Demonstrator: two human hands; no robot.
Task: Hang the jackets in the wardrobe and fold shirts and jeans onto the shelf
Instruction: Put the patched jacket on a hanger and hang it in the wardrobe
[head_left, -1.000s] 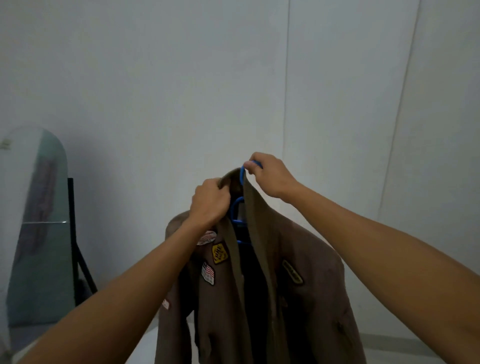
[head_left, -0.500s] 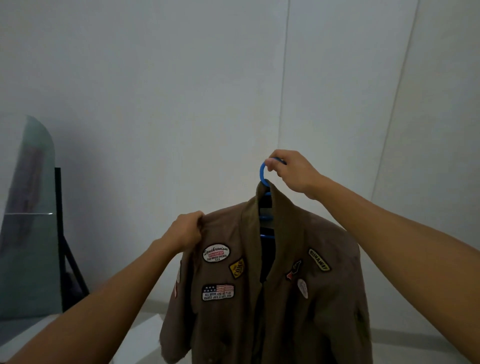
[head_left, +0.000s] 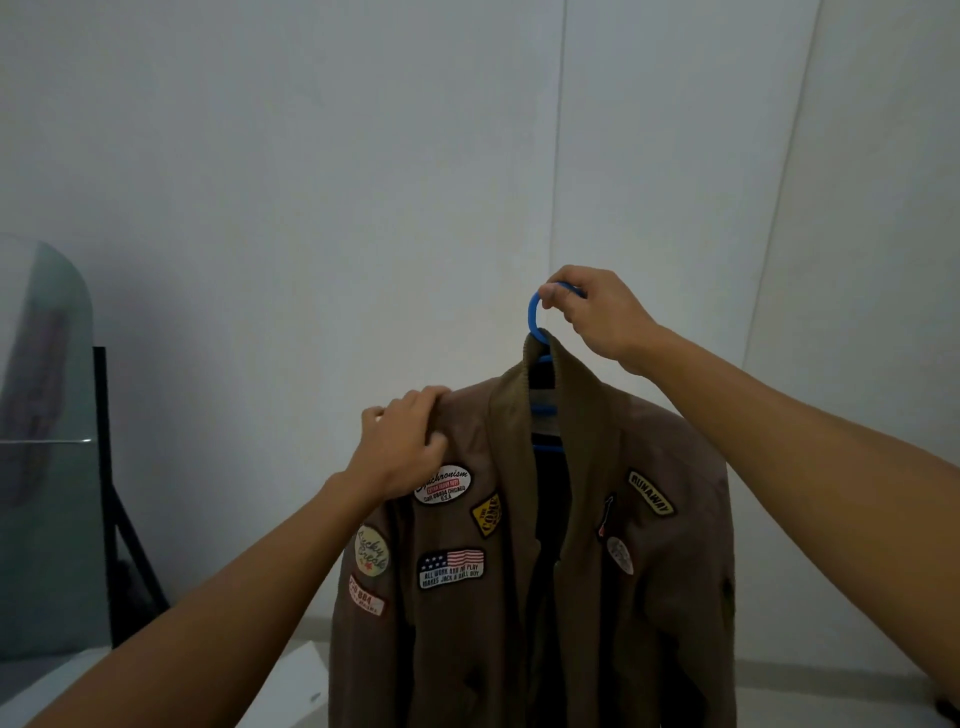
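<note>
A brown jacket (head_left: 571, 597) covered in sewn patches hangs in the air in front of me on a blue plastic hanger (head_left: 535, 322). Its front faces me and hangs open down the middle. My right hand (head_left: 597, 317) grips the hanger's hook above the collar and carries the weight. My left hand (head_left: 405, 447) pinches the fabric at the jacket's left shoulder. The lower hem is cut off by the frame's bottom edge.
A plain white wall (head_left: 311, 182) fills the background. A standing mirror (head_left: 41, 441) on a black frame (head_left: 109, 493) leans at the far left. A white surface (head_left: 270, 686) lies low at the bottom left.
The jacket has turned to face me and spread flat on the hanger. My left hand moved from the collar to the left shoulder. My right hand stays on the hook.
</note>
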